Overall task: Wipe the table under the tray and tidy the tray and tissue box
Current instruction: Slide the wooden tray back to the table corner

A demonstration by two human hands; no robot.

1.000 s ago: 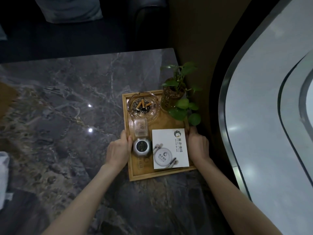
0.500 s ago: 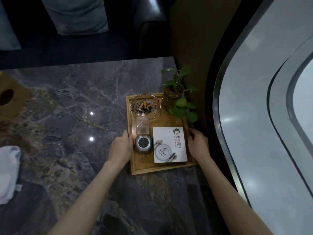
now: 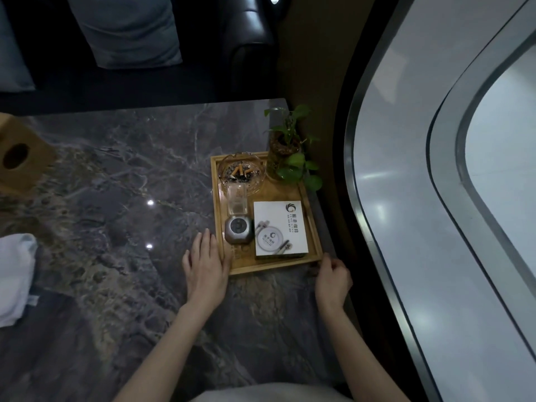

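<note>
Risk is lying at right of centre: tray point(image 3: 268, 266) sitting by the tabletop point(image 3: 116, 184) edge, left hand point(image 3: 206, 266) open beside it, right hand point(image 3: 332, 278) loosely curled, gripping nothing; a nudge could be tipping the plant point(image 3: 290, 158).

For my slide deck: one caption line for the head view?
Both hands, left and right, open beside a wooden tray on a marble table.

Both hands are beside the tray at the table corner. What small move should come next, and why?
Probably the left hand should reach left for the white cloth or the tissue box. The tray sits flat in the right corner of the table, the left hand lies open beside it and the right hand is curled at its near corner, apparently gripping nothing.
</note>
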